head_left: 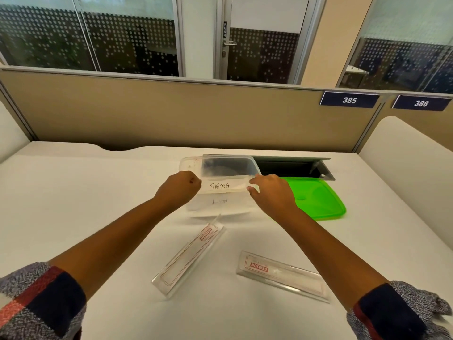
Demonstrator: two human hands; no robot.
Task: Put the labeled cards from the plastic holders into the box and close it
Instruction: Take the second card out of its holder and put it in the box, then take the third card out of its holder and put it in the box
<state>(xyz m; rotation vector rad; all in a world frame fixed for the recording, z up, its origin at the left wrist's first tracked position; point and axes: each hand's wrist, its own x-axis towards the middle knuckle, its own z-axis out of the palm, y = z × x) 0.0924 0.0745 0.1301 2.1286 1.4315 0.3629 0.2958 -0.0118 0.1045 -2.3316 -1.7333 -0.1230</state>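
Note:
A clear plastic box [193,163] stands open at the middle of the white desk. Over its near rim I hold a white card [220,186] marked SIGMA by its two ends: my left hand [180,188] is closed on the left end, my right hand [272,192] pinches the right end. A second card [220,201] with handwriting shows through the box's front wall. The green lid [318,197] lies flat to the right of the box. Two clear plastic holders lie nearer me, one [190,258] slanted at centre, the other [282,274] to its right; both look empty.
A dark cable tray [294,166] with a raised flap is sunk into the desk behind the box and lid. A tan partition [171,114] closes off the far edge, with number plates 385 and 386. White side panels flank the desk.

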